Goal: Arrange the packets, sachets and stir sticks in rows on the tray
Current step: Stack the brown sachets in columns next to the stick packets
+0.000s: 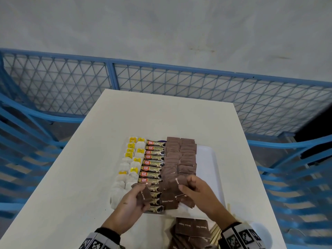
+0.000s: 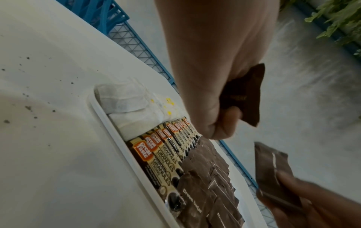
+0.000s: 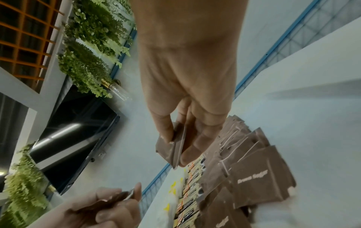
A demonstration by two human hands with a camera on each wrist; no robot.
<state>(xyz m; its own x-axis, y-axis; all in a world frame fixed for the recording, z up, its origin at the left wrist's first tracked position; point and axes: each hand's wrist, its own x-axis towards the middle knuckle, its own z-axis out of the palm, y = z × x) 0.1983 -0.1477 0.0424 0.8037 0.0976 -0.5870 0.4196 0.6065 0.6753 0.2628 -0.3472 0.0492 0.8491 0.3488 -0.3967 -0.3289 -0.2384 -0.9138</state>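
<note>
Fence [image 1: 179,83] behind table [image 1: 89,159], loose sachets [image 1: 191,229] near tray [image 1: 208,159]

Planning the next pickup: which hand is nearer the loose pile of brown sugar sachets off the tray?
Right. The right hand holds a sachet just beyond the loose pile; the left hand holds another farther left, over the coffee sticks.

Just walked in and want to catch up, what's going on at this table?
A person is filling a white plastic tray with rows of drink supplies. White tea bags with yellow tags, striped coffee granule sticks and brown paper sugar sachets already lie in columns. The left hand and right hand each hold brown sugar sachets above the tray's near end. More loose brown sachets wait on the white table.
</note>
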